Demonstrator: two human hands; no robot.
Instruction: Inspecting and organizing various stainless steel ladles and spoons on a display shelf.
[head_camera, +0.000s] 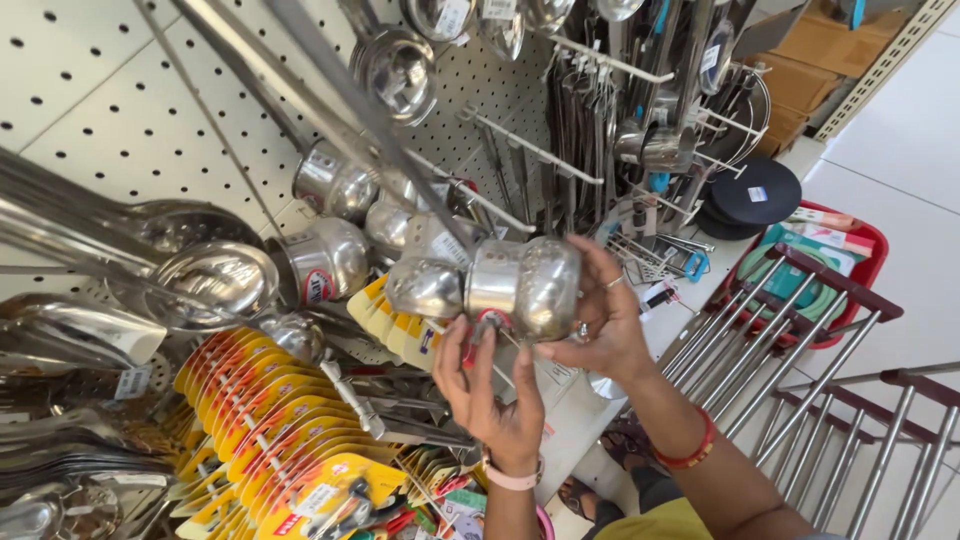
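- Two hands share one shiny steel pot (522, 287), a small lidded vessel turned on its side in front of the pegboard (120, 120).
- Right hand (603, 315): its grip is wrapped round the pot's rounded end, fingers curled over the top and thumb beneath, so the weight seems to rest in this hand while the pot is tipped for a look.
- Left hand (497, 395): palm up under the pot, its fingers reaching to the base where a red label shows; the grip is spread rather than pinching, and looks more like steadying or feeling the underside than carrying.
- Just left of the pot, and touching it or nearly so, a similar steel pot (425, 287) hangs from a long display peg (330, 110), which is likely why the held one stays so close to the rack.
- Further left, more steel pots (325, 262) and ladles (215, 275) hang on pegs, handles upward so each can be lifted off.
- Below them, yellow carded packs (290, 420) overlap in rows on hooks.
- Off to the right, a red basket (868, 245) with boxed goods sits on the floor behind a brown metal rack (800, 330).
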